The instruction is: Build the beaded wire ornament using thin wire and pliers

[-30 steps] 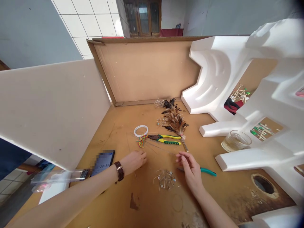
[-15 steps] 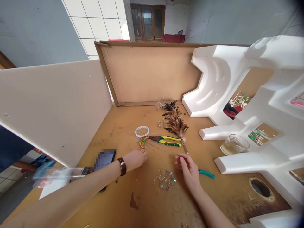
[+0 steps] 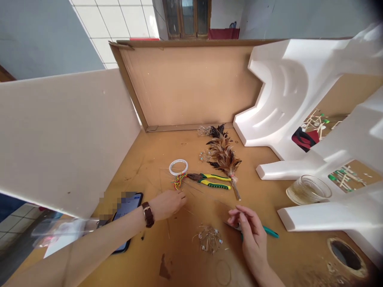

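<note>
Two sets of fingers curl nearly closed: your left hand [image 3: 168, 204] beside coloured threads [image 3: 179, 181], right hand [image 3: 253, 235] by the teal-handled tool [image 3: 271, 232]; any hold, I can't tell. Pinch lightly, clear of the beaded wire cluster [image 3: 210, 240] between.

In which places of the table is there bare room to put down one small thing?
Bare patches: between the white board and the white ring; between the feather duster and the foam legs. Crowded: around the ring, coloured cords, pliers and duster, and by the right hand, with the teal-handled tool and beaded tangle near.
</note>
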Available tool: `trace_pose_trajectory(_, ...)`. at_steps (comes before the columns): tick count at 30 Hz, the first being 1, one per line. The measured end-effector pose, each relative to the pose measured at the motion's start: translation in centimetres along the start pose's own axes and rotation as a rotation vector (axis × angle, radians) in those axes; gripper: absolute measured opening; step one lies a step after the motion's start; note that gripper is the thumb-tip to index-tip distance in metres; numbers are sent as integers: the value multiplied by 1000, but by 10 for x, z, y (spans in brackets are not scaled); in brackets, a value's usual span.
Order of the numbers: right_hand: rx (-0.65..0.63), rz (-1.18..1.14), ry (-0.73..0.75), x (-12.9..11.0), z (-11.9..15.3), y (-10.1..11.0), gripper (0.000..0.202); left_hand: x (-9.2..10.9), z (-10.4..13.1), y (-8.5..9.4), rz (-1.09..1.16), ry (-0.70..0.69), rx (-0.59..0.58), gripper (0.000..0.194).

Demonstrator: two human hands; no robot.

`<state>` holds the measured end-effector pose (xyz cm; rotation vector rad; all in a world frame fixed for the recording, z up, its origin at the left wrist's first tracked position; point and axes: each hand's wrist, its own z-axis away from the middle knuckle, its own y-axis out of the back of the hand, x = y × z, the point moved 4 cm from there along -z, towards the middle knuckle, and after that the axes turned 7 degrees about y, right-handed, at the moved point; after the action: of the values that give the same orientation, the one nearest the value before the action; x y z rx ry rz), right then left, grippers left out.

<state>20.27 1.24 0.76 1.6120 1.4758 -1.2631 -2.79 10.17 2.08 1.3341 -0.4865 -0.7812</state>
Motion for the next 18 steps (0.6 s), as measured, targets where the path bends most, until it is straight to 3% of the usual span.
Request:
trace_pose_trajectory(5, 92, -49, 15, -5, -4, 8, 20, 5, -25, 0, 61, -28, -15, 15)
trace_pose_trajectory(12, 143, -134, -13, -12, -10, 15, 21, -31, -37, 16, 66, 89, 23, 15)
trace_pose_trajectory(18, 139, -154, -49, -16, -14, 12, 20, -17, -45, 14, 96, -34, -16, 14)
